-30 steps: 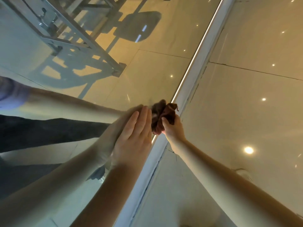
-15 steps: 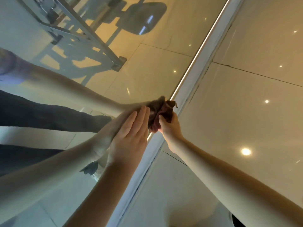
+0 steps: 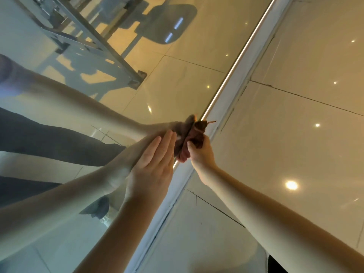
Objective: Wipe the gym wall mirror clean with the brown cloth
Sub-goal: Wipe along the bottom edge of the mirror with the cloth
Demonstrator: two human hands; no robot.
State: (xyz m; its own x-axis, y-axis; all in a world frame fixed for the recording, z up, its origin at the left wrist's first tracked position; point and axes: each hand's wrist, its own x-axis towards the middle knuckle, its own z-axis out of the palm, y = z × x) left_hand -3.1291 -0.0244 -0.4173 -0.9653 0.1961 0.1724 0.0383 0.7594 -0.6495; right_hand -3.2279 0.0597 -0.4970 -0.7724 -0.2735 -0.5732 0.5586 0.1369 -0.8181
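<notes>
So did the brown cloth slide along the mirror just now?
No, hardly. The brown cloth in the right hand stays at the mirror's lit edge, between the upper wall seam and the lower wall crack.

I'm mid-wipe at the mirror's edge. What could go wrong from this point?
1. The left hand lies flat on the mirror, so it may leave prints.
2. The right hand grips the brown cloth bunched into a wad, so little of it likely meets the glass.
3. A loose thread sticks out toward the white frame and might snag.
</notes>
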